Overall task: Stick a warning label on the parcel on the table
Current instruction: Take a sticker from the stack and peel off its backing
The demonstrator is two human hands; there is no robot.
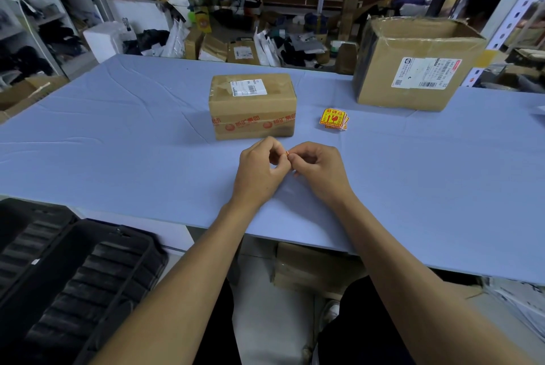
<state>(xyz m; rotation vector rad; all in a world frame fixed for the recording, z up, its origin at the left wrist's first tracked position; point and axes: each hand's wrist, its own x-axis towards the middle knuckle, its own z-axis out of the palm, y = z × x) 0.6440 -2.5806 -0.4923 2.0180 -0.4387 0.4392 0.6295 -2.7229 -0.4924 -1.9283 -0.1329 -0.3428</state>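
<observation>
A taped brown parcel (252,106) with a white shipping label on top stands on the blue table (118,134). To its right lies a small stack of yellow-and-red warning labels (334,119). In front of the parcel my left hand (261,171) and my right hand (320,168) meet, fingers curled, both pinching one warning label (288,153). Only a thin red-yellow edge of it shows between the fingertips; the rest is hidden by my fingers.
A large open cardboard box (415,70) with a shipping label stands at the back right of the table. A black plastic crate (73,279) sits low on the left, beside the table. Shelves with parcels and bags fill the background.
</observation>
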